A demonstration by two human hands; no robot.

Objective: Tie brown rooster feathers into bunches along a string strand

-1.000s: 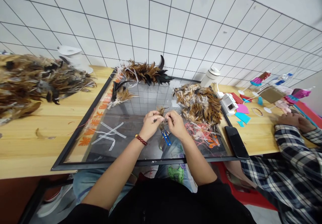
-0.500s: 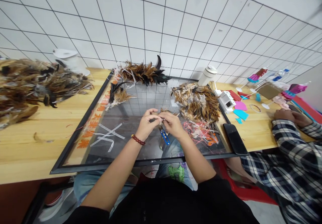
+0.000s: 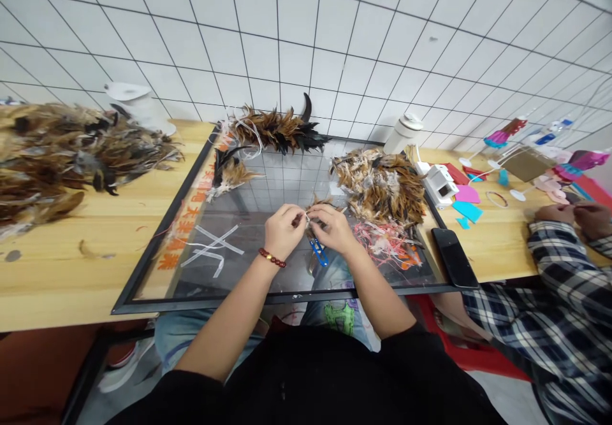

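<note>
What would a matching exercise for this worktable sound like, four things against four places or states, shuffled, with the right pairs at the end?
Things:
1. Left hand
2. Phone
3. Blue-handled tool
4. Pink strands

Places or states:
A. Just below the hands in the picture, between the forearms
B. In front of the large feather pile on the right
C. Has a dark red beaded bracelet at its wrist
D. At the right front corner of the black frame, screen dark

Right pairs: 1-C, 2-D, 3-A, 4-B.
</note>
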